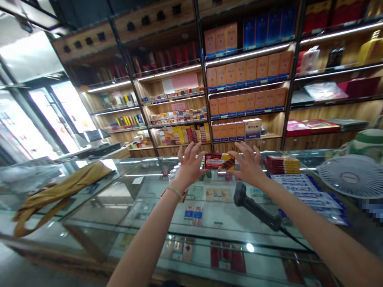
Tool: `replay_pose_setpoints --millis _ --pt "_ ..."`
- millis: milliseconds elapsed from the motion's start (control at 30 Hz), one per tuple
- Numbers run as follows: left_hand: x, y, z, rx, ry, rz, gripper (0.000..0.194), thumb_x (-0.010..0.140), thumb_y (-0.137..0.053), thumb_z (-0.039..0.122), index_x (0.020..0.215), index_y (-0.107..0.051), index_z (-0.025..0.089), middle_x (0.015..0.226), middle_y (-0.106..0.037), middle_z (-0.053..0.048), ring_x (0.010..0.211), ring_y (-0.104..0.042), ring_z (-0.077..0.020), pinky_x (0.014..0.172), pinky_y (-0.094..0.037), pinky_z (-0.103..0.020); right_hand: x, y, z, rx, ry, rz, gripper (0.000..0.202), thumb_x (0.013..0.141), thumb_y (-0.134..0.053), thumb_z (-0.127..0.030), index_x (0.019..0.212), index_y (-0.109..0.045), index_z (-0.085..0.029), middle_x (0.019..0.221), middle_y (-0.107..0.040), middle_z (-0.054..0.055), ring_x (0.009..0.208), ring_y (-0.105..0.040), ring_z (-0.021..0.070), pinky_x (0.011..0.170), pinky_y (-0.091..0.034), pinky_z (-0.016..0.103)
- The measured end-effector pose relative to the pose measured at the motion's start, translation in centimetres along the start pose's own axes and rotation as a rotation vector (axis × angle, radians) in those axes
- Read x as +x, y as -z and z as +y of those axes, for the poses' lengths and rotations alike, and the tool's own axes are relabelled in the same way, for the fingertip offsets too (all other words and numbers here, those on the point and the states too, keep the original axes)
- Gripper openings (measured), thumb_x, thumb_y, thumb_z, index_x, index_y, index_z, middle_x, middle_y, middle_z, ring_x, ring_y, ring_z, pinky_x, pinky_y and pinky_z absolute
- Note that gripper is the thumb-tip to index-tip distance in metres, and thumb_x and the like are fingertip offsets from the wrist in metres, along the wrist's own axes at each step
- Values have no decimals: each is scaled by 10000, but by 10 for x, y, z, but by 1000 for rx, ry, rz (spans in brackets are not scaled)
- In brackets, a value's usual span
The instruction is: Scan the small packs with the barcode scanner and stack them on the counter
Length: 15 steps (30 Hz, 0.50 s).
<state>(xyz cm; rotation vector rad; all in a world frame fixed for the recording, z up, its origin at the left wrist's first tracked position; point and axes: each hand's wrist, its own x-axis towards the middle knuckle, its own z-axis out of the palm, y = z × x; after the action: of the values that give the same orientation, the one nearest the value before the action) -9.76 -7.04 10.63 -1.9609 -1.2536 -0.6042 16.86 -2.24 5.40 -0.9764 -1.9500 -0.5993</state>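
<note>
Red-and-yellow packet (220,161) held up over the glass counter (149,191), between both hands, long side level, printed face toward the wearer; left hand (189,165) pinches its left end between thumb and forefinger, other fingers fanned upward; right hand (247,164) does likewise at the right end, remaining fingers spread. Good handling, in my judgement: light, even pressure at the two ends, thumbs low, print uncovered, both ends level so the pack neither twists nor bows; squeezing inward would probably buckle it. Around: black handheld scanner (255,205) on the glass, nearer the wearer, head toward the hands, its cable (295,239) trailing toward the right forearm; lowering the right arm carelessly could snag it. Another reddish item (183,196) partly hidden behind the left wrist, kind unclear. To the right, a stack of red-and-yellow packs (282,164), blue-and-white packets (308,195) fanned out before it, then a white fan (351,175) limiting elbow room that side. Far left, a mustard-brown cloth bag or apron (66,189), well apart from the hands; stocked shelves (248,85) behind
</note>
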Motion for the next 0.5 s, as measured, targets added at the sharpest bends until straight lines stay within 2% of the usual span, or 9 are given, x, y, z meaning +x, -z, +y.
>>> replay_pose_setpoints --millis 167,267,367,500 --pt "-35 30 -47 50 25 -91 672 711 -845 483 1303 -609 273 1597 -394 -138 1509 -251 -375 1244 -28 -596 16 -23 -55 81 56 -22 616 824 -686 -639 1287 -585 -246 1569 -407 166 1487 -277 344 1206 -48 572" --pt "-52 42 -72 64 44 -170 669 696 -856 485 1289 -621 285 1608 -368 -133 1520 -215 -378 1238 -38 -601 23 -35 -85 117 80 -42 627 831 -674 -636 1303 -582 -234 1584 -395 167 1497 -256 342 1210 -21 583" --pt "-68 46 -95 54 89 -268 658 681 -862 497 1269 -641 303 1607 -358 -121 1519 -200 -395 1226 -50 -624 25 -43 -111 144 88 -88 652 832 -666 -638 1318 -586 -212 1607 -366 174 1511 -223 344 1216 -7 584" --pt "-92 42 -120 -15 149 -413 681 654 -861 557 1268 -659 343 1611 -339 -104 1524 -165 -414 1212 -82 -646 22 -53 -144 175 65 -190 580 881 -594 -635 1264 -633 -201 1627 -344 166 1518 -208 345 1219 -6 592"
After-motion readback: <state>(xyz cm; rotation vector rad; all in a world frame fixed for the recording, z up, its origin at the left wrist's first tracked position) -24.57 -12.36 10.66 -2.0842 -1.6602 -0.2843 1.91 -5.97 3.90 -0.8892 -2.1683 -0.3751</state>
